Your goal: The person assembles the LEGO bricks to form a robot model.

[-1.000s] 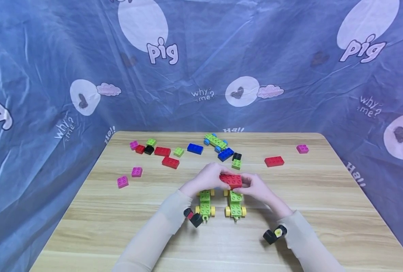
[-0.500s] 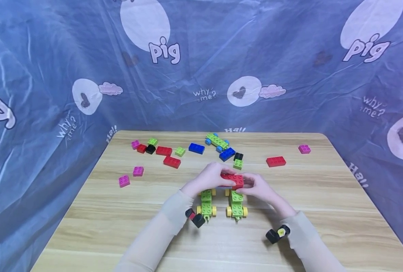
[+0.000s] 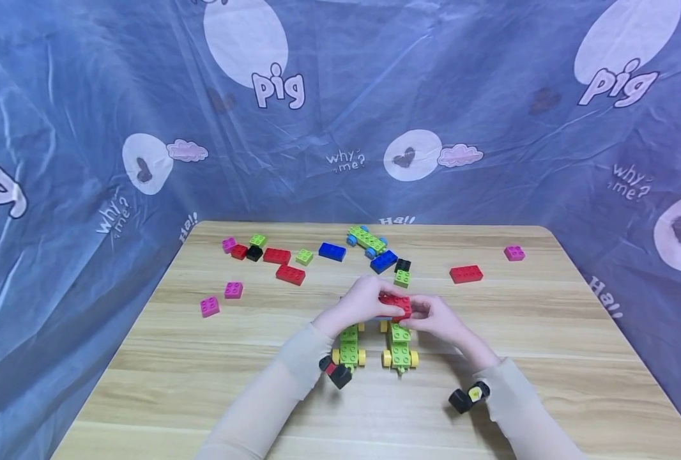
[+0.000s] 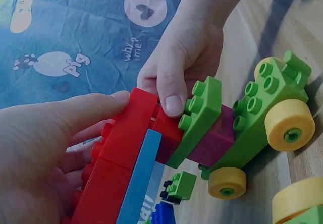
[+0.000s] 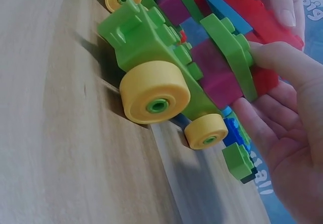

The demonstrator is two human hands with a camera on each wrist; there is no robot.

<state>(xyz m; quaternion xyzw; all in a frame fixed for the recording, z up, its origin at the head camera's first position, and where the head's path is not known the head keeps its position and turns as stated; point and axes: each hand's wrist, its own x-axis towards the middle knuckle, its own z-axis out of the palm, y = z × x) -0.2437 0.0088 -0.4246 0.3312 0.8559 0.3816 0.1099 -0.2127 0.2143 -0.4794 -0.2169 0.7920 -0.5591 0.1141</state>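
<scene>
In the head view my left hand point(image 3: 366, 301) holds a row of red bricks point(image 3: 401, 306) that spans two green wheeled bases. The left wrist view shows its thumb against the end of the upper red brick point(image 4: 126, 133), with fingers along the studs. A blue plate point(image 4: 141, 176) lies beneath that row. My right hand point(image 3: 437, 319) grips the stack at the right base point(image 3: 399, 352); its thumb presses a lower red brick point(image 4: 168, 130) beside a green plate point(image 4: 199, 118). A purple brick point(image 4: 216, 133) joins that plate to the yellow-wheeled base. The left base point(image 3: 349, 351) stands alongside.
Behind the hands lie blue bricks point(image 3: 331, 251), red bricks point(image 3: 290, 275) and a green base with blue wheels point(image 3: 367, 239). Pink bricks point(image 3: 234, 290) are at the left, another red brick point(image 3: 466, 274) at the right. A printed blue cloth point(image 3: 340, 128) surrounds the wooden table point(image 3: 162, 383).
My left hand has shifted slightly to the right along the red bricks, its forearm moving with it. My right hand keeps nearly the same place on the stack.
</scene>
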